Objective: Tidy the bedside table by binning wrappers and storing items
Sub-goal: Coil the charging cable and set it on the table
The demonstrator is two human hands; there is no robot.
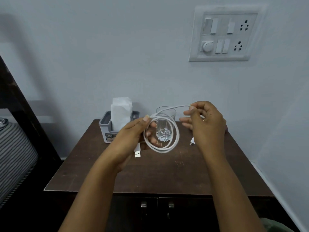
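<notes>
A white USB cable (173,139) hangs in round loops above the dark wooden bedside table (160,174). My left hand (133,133) grips the loops at their top left, and the USB plug dangles below its palm. My right hand (205,121) pinches a free stretch of the same cable between thumb and fingers, up to the right. The cable's small end plug hangs just left of my right wrist. Behind the loops an empty cut-glass tumbler (164,131) stands upright on the table.
A grey holder (107,129) with white tissues (121,113) stands at the table's back left. Two cabinet doors with metal handles (143,204) sit below the top. A switchboard (225,32) is on the wall. Striped bedding (15,158) lies at the left.
</notes>
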